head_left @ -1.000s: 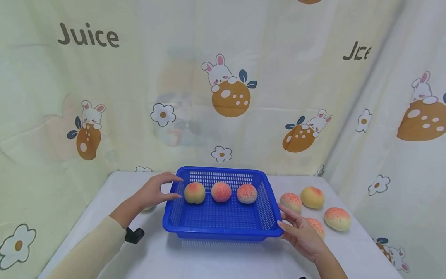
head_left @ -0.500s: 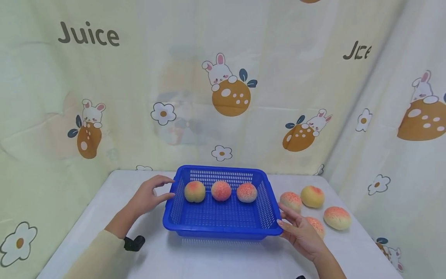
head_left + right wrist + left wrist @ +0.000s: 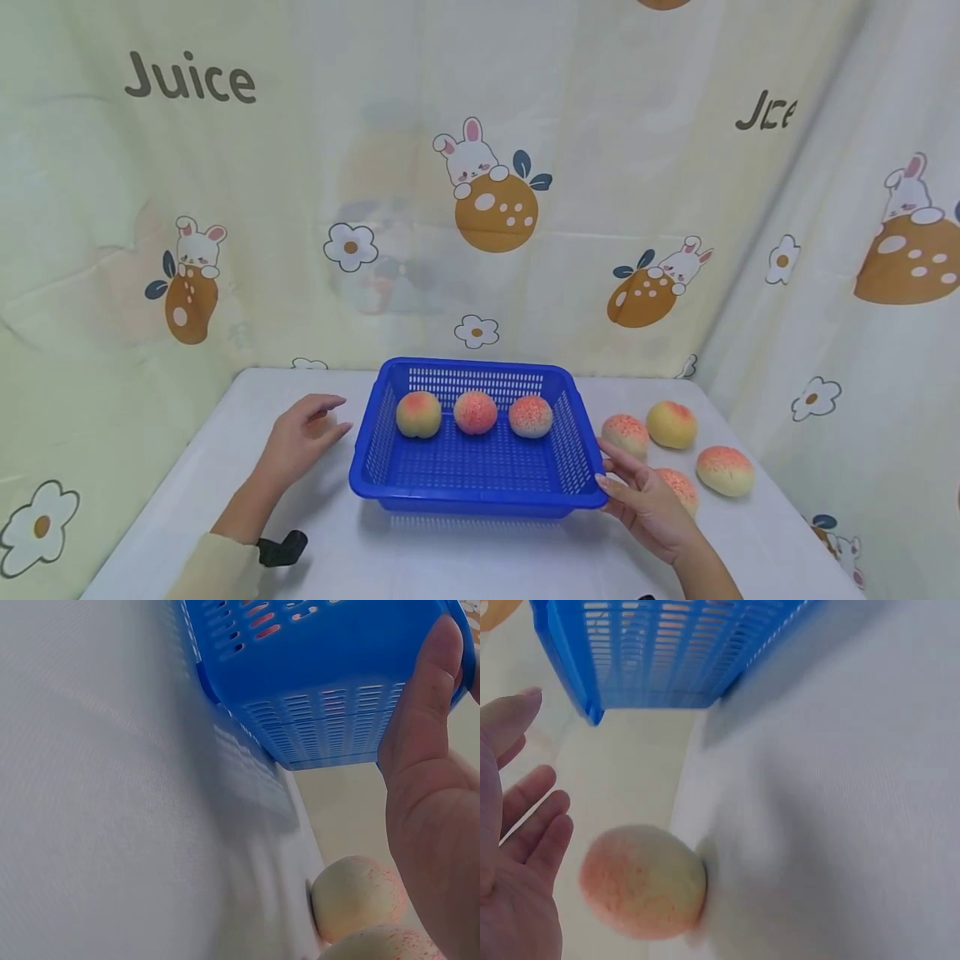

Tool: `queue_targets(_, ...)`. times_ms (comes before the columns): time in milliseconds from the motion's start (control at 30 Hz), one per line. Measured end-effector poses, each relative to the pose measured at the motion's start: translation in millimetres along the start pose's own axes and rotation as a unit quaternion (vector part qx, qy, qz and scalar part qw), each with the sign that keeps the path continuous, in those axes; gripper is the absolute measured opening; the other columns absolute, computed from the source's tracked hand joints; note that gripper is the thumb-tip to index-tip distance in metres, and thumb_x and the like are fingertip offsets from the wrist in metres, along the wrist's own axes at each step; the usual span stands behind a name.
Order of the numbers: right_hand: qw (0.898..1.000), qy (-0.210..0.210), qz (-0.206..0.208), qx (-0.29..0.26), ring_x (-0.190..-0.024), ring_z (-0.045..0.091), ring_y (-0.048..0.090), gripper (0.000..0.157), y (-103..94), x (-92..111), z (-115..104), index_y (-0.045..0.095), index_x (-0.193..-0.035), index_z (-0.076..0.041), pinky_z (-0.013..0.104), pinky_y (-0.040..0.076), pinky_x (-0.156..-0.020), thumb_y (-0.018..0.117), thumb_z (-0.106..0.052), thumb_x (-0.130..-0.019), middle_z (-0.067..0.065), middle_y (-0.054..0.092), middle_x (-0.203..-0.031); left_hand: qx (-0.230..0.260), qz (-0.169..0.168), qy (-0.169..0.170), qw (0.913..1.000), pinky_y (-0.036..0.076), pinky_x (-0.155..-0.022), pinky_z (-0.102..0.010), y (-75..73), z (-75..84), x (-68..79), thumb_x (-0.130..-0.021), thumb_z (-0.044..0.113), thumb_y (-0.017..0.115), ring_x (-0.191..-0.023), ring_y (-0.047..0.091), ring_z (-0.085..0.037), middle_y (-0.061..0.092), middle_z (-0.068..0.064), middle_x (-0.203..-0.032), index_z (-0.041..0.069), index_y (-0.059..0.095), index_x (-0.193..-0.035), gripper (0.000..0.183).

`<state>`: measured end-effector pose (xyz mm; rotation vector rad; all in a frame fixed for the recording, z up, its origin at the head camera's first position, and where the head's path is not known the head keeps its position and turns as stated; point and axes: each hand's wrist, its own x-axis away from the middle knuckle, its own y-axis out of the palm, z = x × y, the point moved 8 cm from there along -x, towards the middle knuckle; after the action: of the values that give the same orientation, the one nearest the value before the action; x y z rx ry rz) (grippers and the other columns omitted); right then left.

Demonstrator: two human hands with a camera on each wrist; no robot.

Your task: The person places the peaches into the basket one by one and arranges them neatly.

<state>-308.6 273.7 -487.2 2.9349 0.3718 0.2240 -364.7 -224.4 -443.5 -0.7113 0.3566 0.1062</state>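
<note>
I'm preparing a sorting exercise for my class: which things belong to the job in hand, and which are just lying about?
Belonging to the job:
Blue basket, gripped by the right hand
Three peach-like fruits inside it

Apparently lying about, though possibly wanted later:
Four loose fruits right of the basket
One loose fruit near the left hand

- Past the fingertips of the left hand [image 3: 300, 443], a strip of table [image 3: 333, 479] leaves passage before the blue basket [image 3: 480, 498].
- A lone peach [image 3: 645, 881] obstructs low movement near those fingers.
- Four outer peaches [image 3: 672, 425] crowd outside the fingers of the right hand [image 3: 648, 507].
- Inward, three peaches [image 3: 475, 413] block the basket's far half; its near half offers room.
</note>
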Motion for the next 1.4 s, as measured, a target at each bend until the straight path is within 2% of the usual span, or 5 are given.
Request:
queue_targets(333,1.000,0.002,0.003,-0.008,-0.105,0.012,0.069,0.072,0.6,0.7,0.0,0.022,-0.164,-0.013,0.030,0.059,-0.095,0.061,-0.012,-0.103,-0.002,0.056,-0.119,0.017,0.034,-0.043,0.9983,0.045,-0.109,-0.063,-15.3,-23.7,5.1,-0.095,0.024,0.075,-0.134,0.052,-0.041,0.058,-0.019,-0.142,0.010,0.062,-0.135,0.045)
queue_targets(600,1.000,0.006,0.013,-0.007,-0.105,0.012,0.069,0.072,1.0,0.5,-0.2,0.023,-0.164,-0.014,0.031,0.059,-0.095,0.062,-0.013,-0.103,-0.002,0.056,-0.120,0.041,0.039,-0.083,0.9949,0.038,-0.116,-0.062,-21.2,-46.1,6.8,-0.094,0.028,0.076,-0.141,0.045,-0.042,0.054,-0.020,-0.146,0.007,0.059,-0.138,0.052)
queue_targets(733,1.000,0.005,0.011,-0.009,-0.105,0.012,0.069,0.073,1.2,0.7,-0.1,0.022,-0.164,-0.014,0.031,0.059,-0.096,0.062,-0.013,-0.103,-0.002,0.056,-0.119,0.054,0.037,-0.090,0.9938,0.038,-0.117,-0.061,-22.5,-52.3,6.7,-0.094,0.030,0.077,-0.142,0.043,-0.039,0.053,-0.019,-0.147,0.007,0.058,-0.139,0.054)
queue_targets(1067,1.000,0.004,0.010,-0.007,-0.104,0.011,0.069,0.071,0.8,1.2,1.3,0.023,-0.164,-0.015,0.030,0.059,-0.096,0.061,-0.013,-0.103,-0.002,0.055,-0.119,0.059,0.004,-0.123,0.9906,0.037,-0.117,-0.061,-14.9,-67.3,7.9,-0.092,0.041,0.076,-0.144,0.036,-0.043,0.042,-0.021,-0.155,0.009,0.051,-0.146,0.067)
queue_targets(1400,1.000,0.002,0.003,-0.010,-0.104,0.011,0.069,0.070,1.7,1.3,1.4,0.024,-0.164,-0.016,0.030,0.059,-0.096,0.060,-0.013,-0.104,-0.002,0.054,-0.120,0.069,-0.013,-0.139,0.9879,0.040,-0.115,-0.060,-4.0,-77.0,8.2,-0.092,0.028,0.078,-0.141,0.038,-0.042,0.034,-0.022,-0.157,0.011,0.042,-0.153,0.072)
